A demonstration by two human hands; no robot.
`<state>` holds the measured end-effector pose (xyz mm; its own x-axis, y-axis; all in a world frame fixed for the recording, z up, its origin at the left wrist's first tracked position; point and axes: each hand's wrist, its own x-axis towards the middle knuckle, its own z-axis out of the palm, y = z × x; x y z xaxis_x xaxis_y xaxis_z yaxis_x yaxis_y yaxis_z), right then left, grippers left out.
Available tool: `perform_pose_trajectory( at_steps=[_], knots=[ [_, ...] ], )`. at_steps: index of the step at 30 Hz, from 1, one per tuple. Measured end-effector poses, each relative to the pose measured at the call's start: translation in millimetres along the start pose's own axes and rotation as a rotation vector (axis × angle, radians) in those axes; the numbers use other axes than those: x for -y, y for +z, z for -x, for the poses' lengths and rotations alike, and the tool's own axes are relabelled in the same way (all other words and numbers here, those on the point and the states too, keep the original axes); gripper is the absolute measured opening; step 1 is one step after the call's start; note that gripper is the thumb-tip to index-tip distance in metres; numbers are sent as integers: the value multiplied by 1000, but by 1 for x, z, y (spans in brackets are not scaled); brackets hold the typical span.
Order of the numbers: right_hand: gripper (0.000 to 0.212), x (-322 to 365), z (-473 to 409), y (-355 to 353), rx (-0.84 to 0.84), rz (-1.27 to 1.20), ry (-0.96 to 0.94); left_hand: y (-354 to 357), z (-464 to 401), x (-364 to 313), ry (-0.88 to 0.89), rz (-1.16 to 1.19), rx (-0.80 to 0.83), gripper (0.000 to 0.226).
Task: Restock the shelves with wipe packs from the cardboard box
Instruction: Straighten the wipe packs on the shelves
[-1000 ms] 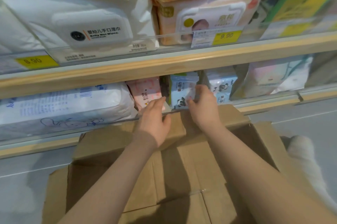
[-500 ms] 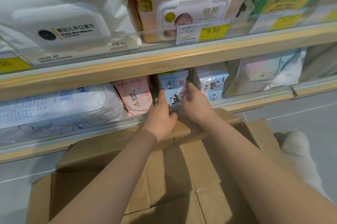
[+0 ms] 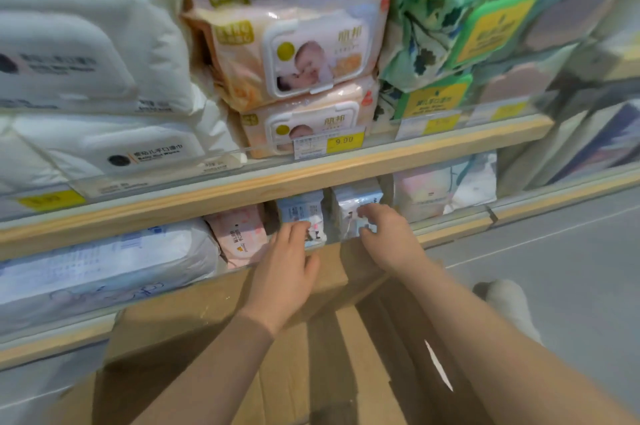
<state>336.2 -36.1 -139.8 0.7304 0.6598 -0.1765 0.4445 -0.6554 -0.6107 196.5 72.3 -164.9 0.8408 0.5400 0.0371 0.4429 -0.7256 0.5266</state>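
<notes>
Head view: restocking looks well advanced, judging by the cardboard box [image 3: 304, 348] below the shelf [image 3: 450, 229], which shows no packs. The left hand [image 3: 282, 281] lays near-straight fingers on one small blue pack [image 3: 300, 208], while the right hand [image 3: 388, 239] curls fingertips against a second pack [image 3: 356, 197] beside it; whether either is gripped cannot be told. Both packs stand upright on the bottom shelf, soft glossy film pouches behind a clear lip on pale wood.

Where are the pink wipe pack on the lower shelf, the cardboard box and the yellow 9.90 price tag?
pink wipe pack [image 3: 239, 237], head view, front face.
cardboard box [image 3: 207, 313], head view, far flap.
yellow 9.90 price tag [image 3: 345, 140], head view, printed number.
</notes>
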Motion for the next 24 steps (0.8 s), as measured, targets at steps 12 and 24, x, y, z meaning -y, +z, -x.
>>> perform_pose_trajectory(
  at_steps=[12,24],
  knots=[
    [49,52,67,-167,-257,126,-193,-141,-5,-118,334,-21,-225,44],
    [73,104,13,-215,-531,562,-543,-205,-93,-150,127,-425,-277,46]
  ],
)
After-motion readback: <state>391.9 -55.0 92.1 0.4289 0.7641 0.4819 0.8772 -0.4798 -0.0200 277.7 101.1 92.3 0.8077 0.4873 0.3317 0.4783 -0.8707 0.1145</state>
